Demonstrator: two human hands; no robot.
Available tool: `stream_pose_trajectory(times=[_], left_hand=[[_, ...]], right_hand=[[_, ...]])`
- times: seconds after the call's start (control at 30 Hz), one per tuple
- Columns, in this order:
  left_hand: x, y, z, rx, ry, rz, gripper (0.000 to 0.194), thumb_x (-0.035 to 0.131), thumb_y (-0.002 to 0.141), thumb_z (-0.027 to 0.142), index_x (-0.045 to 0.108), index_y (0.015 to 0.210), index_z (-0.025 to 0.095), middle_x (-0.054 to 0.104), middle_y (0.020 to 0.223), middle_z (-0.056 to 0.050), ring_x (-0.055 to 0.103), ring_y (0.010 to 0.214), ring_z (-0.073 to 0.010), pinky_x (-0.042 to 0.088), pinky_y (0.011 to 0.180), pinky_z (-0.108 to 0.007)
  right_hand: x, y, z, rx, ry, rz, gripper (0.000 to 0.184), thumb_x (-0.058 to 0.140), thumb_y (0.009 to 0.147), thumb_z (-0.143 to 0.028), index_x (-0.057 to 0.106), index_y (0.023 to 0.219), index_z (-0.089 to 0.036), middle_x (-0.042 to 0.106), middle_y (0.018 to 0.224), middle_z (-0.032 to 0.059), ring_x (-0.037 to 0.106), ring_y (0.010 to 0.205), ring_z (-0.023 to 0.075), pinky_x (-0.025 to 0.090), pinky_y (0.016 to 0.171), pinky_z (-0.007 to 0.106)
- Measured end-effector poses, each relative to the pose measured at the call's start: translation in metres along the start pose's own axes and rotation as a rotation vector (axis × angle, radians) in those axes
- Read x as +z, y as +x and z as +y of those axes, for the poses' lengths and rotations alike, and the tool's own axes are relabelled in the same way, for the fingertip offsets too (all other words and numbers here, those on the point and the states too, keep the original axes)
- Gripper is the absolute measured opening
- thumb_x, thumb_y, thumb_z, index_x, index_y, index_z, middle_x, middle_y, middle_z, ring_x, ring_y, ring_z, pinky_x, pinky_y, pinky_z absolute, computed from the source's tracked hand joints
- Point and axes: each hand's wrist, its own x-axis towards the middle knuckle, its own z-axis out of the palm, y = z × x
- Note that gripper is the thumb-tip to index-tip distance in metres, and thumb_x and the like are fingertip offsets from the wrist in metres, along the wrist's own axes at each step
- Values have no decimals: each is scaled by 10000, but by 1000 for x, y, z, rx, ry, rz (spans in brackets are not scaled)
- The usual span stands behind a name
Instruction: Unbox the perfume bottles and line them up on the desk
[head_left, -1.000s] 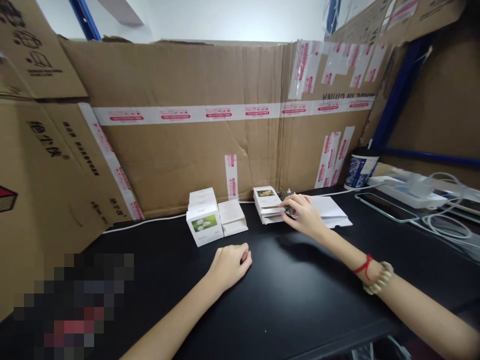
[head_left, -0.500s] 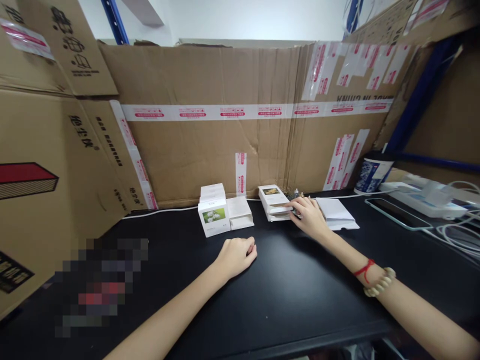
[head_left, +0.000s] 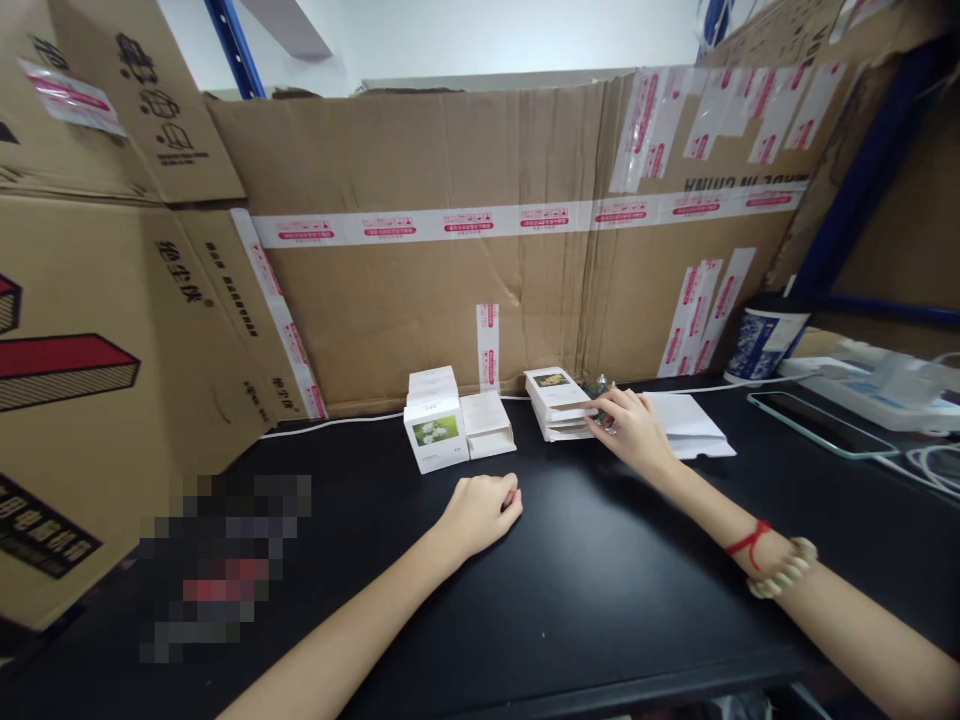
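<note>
My left hand (head_left: 484, 512) rests on the black tabletop as a loose fist, with nothing showing in it. Farther right, my right hand (head_left: 637, 428) reaches in beside a stack of flat white boxes, its fingers bent and a little apart. The top white box (head_left: 553, 382) carries a picture of yellow flowers, and my fingertips are by its right end. Small shiny pieces (head_left: 601, 384) lie behind and under those fingers, partly hidden; their kind is unclear. To the right of the hand lies a white flattened box or card (head_left: 688, 425).
White boxes with a white-flower picture (head_left: 437, 435) stand left of centre, beside a white box with its end open (head_left: 489, 425). A phone (head_left: 817, 422), a power strip (head_left: 892, 390) and a blue-and-white cup (head_left: 761, 345) occupy the right. Cardboard (head_left: 405, 310) walls the back.
The view has shifted slightly, moving everything a little across the picture. My right hand stays at the small shiny pieces with its fingers slightly shifted. The left fist keeps its place.
</note>
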Motion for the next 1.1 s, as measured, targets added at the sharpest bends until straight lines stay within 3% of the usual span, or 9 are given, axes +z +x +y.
stream_pose_trajectory(times=[0.63, 0.73, 0.93, 1.03, 1.1], left_hand=[[-2, -1, 2, 11, -9, 4, 223, 367, 851, 234, 497, 674, 194, 604, 638, 10, 580, 612, -133, 280, 524, -221], [-2, -2, 1, 7, -4, 2, 220, 368, 849, 232, 494, 673, 194, 602, 641, 10, 576, 612, -132, 281, 524, -221], [0, -2, -1, 13, 2, 8, 218, 368, 851, 229, 492, 675, 194, 596, 638, 11, 575, 612, -133, 290, 526, -222], [0, -2, 2, 7, 31, 13, 213, 363, 851, 229, 511, 700, 196, 597, 641, 0, 573, 608, -143, 322, 531, -228], [0, -2, 5, -16, 82, 79, 204, 362, 846, 219, 534, 739, 191, 599, 652, -20, 575, 630, -160, 361, 553, -242]], right_hand=[[0, -1, 0, 25, 10, 25, 156, 537, 806, -310, 642, 892, -233, 627, 832, 38, 529, 773, 204, 355, 715, 345], [-7, 2, -2, 76, 64, 125, 192, 549, 794, -333, 612, 938, -222, 620, 880, 48, 537, 827, 213, 371, 744, 348], [-19, 6, 10, 228, 124, 483, 215, 460, 822, -235, 514, 1025, -190, 597, 893, 63, 537, 842, 214, 375, 779, 367], [-17, 5, 22, 294, 139, 555, 241, 417, 810, -174, 495, 1037, -187, 583, 884, 63, 523, 845, 214, 380, 790, 379], [-14, 5, 30, 327, 160, 557, 256, 407, 791, -144, 497, 1026, -187, 580, 874, 62, 516, 830, 211, 386, 785, 380]])
